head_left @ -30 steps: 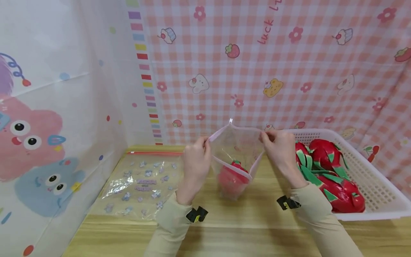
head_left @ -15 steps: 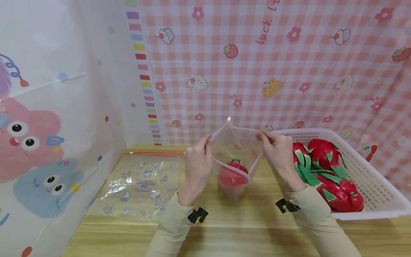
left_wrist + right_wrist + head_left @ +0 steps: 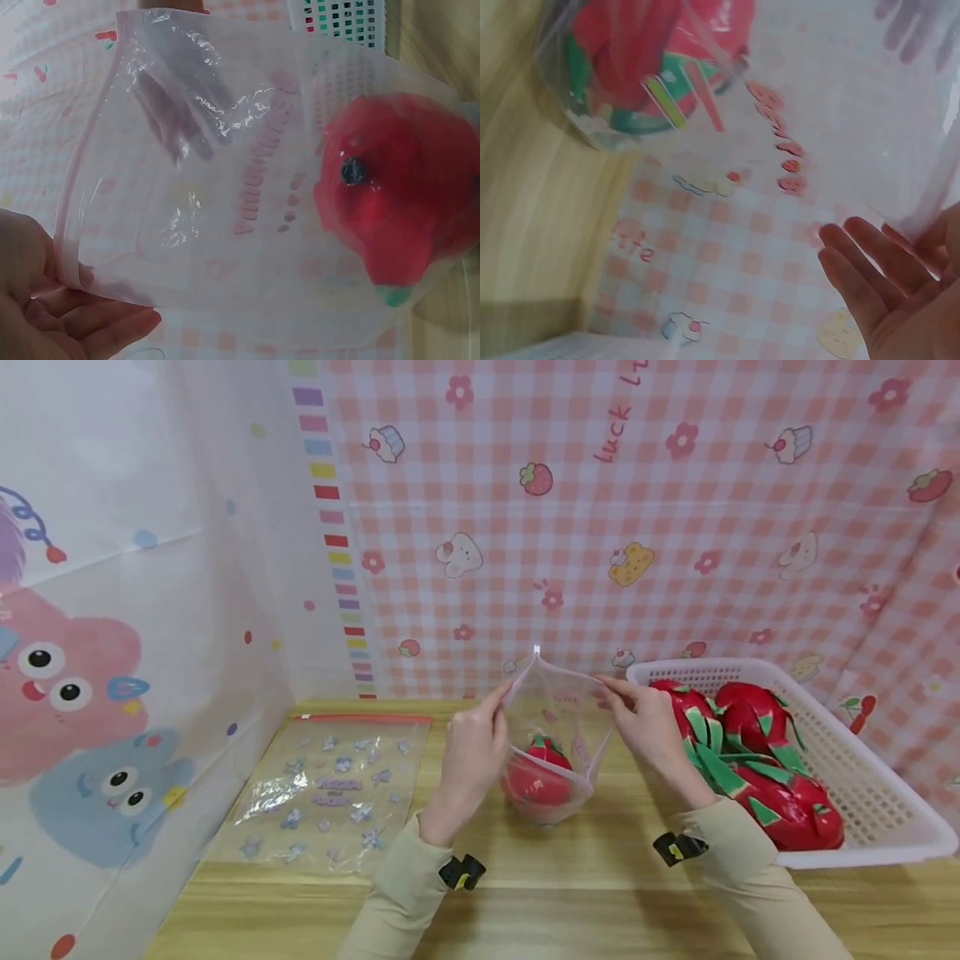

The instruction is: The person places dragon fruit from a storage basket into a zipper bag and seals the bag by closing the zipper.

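Observation:
A clear zip bag [image 3: 573, 710] with a pale pink zip edge and a white slider [image 3: 537, 650] stands upright between my hands, its mouth spread wide. Inside, at the bottom, sits a red dragon fruit [image 3: 542, 781] with green scale tips; the left wrist view shows the fruit [image 3: 405, 187] through the film. My left hand [image 3: 472, 750] pinches the left side of the bag's rim between thumb and fingers. On the opposite side, my right hand [image 3: 647, 722] pinches the rim, and in the right wrist view several of its fingers [image 3: 855, 281] stretch out along the film.
A white perforated basket [image 3: 885, 793] holding several dragon fruits [image 3: 787, 806] stands at the right. Flat on the wooden table [image 3: 555, 902] at the left lies another zip bag [image 3: 330, 793] with a red zip edge. A checked cloth [image 3: 480, 485] hangs close behind.
My left hand has shifted a little to the right, bringing my hands closer together. The bag's lower part looks wider around the fruit. Both hands keep their pinch on the rim.

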Available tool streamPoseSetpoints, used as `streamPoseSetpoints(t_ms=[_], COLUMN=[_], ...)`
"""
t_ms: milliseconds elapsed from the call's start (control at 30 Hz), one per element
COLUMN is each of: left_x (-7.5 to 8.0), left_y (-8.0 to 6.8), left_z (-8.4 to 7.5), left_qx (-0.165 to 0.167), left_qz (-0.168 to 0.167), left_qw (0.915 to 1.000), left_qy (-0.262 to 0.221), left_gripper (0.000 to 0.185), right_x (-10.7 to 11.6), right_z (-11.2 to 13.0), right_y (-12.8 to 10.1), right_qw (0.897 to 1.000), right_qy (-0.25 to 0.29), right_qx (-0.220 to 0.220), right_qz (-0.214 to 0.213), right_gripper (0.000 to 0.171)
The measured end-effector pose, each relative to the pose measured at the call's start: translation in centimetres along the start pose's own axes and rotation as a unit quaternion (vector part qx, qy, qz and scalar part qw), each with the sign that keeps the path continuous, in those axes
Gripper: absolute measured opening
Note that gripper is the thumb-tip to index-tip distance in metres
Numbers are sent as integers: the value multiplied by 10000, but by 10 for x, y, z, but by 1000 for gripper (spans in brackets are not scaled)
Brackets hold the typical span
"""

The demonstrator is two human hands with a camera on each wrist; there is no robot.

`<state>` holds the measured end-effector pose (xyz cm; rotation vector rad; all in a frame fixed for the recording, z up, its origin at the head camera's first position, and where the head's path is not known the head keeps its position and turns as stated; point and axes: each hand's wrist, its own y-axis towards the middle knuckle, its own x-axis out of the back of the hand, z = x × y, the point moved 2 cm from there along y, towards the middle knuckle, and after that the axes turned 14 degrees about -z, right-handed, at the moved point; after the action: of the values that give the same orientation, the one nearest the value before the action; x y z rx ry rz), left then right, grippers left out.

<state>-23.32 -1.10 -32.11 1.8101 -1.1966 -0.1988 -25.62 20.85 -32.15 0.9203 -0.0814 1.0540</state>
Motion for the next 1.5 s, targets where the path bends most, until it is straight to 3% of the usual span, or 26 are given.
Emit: streamPoseSetpoints(t_ms=[200, 367, 600, 867, 1067, 1200, 1500], left_x=[-2, -2, -1, 0, 0, 2, 3], left_y=[-1, -2, -3, -2, -2, -2, -3], left_z=[-1, -1, 2, 6, 7, 8, 10], left_qx=[-44, -29, 107, 58, 120, 120, 204], left_qz=[12, 23, 57, -134, -164, -168, -59], left_qw=[10000, 9999, 9998, 9997, 9993, 9994, 9994], left_qy=[-86, -147, -184, -189, -305, -293, -284], left_gripper=[33, 32, 32, 31, 30, 30, 30], right_x=[27, 58, 99, 126, 139, 143, 141], right_z=[5, -8, -48, -99, -134, -150, -159], right_y=[9, 17, 22, 3, -17, -29, -36], right_qw=[9944, 9731, 9438, 9191, 8977, 8989, 9159], right_qy=[-782, -1506, -2383, -2819, -2880, -2775, -2603], right_qx=[285, -80, 44, 260, -18, -51, -107], right_qz=[645, 1743, 2292, 2742, 3334, 3390, 3052], right_gripper=[32, 46, 56, 69, 87, 92, 96])
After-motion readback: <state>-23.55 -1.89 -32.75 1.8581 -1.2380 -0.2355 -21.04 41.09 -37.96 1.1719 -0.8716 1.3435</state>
